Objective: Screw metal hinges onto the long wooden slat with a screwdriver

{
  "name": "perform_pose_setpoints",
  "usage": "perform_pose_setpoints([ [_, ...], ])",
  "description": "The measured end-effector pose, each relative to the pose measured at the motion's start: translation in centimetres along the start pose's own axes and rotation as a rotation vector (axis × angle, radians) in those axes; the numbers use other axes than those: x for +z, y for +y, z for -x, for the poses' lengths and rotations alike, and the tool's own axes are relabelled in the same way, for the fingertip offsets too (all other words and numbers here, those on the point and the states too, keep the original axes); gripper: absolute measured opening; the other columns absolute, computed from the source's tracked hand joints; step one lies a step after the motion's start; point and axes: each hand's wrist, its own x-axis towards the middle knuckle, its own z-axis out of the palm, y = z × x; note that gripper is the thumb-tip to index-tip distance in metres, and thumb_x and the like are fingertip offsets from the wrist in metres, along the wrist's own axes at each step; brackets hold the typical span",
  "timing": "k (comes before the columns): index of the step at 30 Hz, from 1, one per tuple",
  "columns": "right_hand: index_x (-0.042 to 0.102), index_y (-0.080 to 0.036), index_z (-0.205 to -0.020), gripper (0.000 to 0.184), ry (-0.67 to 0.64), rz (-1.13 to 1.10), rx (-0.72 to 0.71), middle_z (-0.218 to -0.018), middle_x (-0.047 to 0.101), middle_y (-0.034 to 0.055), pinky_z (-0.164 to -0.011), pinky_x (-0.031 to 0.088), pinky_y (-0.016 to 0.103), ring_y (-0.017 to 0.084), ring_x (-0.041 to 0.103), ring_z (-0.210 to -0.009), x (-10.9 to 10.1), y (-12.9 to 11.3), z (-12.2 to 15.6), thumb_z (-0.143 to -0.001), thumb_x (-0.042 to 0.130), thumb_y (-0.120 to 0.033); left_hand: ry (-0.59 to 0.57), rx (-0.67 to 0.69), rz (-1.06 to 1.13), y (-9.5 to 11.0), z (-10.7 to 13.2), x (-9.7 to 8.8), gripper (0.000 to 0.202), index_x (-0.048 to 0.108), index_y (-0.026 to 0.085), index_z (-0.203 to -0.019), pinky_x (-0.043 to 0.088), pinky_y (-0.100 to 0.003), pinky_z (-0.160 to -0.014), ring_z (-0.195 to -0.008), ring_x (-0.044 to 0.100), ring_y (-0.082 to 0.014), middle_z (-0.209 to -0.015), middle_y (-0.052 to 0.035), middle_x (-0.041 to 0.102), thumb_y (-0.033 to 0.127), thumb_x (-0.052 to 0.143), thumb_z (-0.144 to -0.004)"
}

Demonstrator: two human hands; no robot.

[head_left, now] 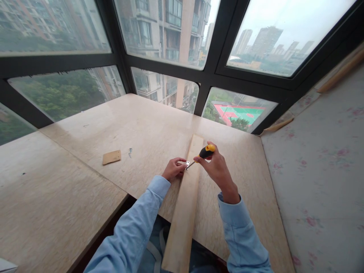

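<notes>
A long wooden board (186,206) lies over the table edge and points away from me. On its upper face sits a small shiny metal bracket (187,163) with holes. The fingers of my left hand (173,169) pinch this bracket from the left side of the board. My right hand (217,167) is closed round the yellow and black handle of a screwdriver (207,151). Its shaft slants down to the left, and the tip meets the bracket area; whether it sits in a screw is too small to tell.
Left of the board, a small brown rectangular piece (112,157) with holes lies beside several screws (130,152) on the marble-patterned tabletop (148,125). Dark-framed windows rise behind, and a flowered wall (321,170) bounds the right. A white corner shows at bottom left.
</notes>
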Motion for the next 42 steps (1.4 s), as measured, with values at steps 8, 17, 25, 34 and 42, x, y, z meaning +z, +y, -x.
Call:
perform_pose_setpoints([
  [8,0.009,-0.019,-0.156,0.098,-0.244,-0.199,-0.077,-0.12,0.064,0.0105,-0.102,0.047,0.045,0.022,0.063,-0.109,-0.3,0.2,0.5,-0.079,0.067,-0.034,-0.041,-0.02,0.018,0.6,0.1,-0.2,0.061,0.061,0.01,-0.105,0.051,-0.024,-0.048,-0.057,0.064,-0.016,-0.074,-0.0081,0.069,0.043,0.086,-0.059],
  [17,0.013,-0.017,-0.156,0.104,-0.133,-0.105,-0.024,-0.1,0.068,0.008,-0.091,0.054,0.046,0.025,0.068,-0.091,-0.6,-0.3,0.0,-0.075,0.074,-0.038,-0.024,-0.034,-0.01,0.4,-0.1,-0.1,0.054,0.061,0.01,-0.105,0.052,-0.024,-0.048,-0.059,0.065,-0.0162,-0.077,-0.0081,0.07,0.036,0.083,-0.064],
  [25,0.023,-0.018,-0.152,0.098,-0.061,-0.071,-0.175,-0.138,0.048,0.0162,-0.106,0.044,0.047,0.029,0.051,-0.126,0.0,1.1,-0.1,-0.074,0.074,-0.046,-0.01,-0.038,-0.017,0.3,-0.1,-0.1,0.049,0.062,0.011,-0.104,0.051,-0.024,-0.048,-0.058,0.065,-0.0158,-0.076,-0.0073,0.07,0.035,0.081,-0.066],
  [34,0.013,-0.021,-0.154,0.095,-0.251,-0.29,-0.114,-0.126,0.061,0.0115,-0.103,0.048,0.044,0.023,0.061,-0.117,-0.1,0.7,0.2,-0.078,0.068,-0.034,-0.006,-0.047,-0.02,0.7,0.1,0.2,0.046,0.062,0.011,-0.104,0.052,-0.024,-0.049,-0.058,0.064,-0.0156,-0.076,-0.007,0.069,0.033,0.08,-0.067],
  [42,0.059,-0.015,-0.101,0.056,-0.02,-0.035,0.018,-0.092,0.069,0.0108,-0.074,0.059,0.041,0.025,0.068,-0.08,-0.2,0.8,-0.5,-0.064,0.081,-0.05,-0.009,-0.027,-0.022,0.2,-0.2,0.0,0.046,0.061,0.011,-0.104,0.051,-0.023,-0.048,-0.057,0.063,-0.0146,-0.076,-0.0079,0.069,0.034,0.08,-0.068],
])
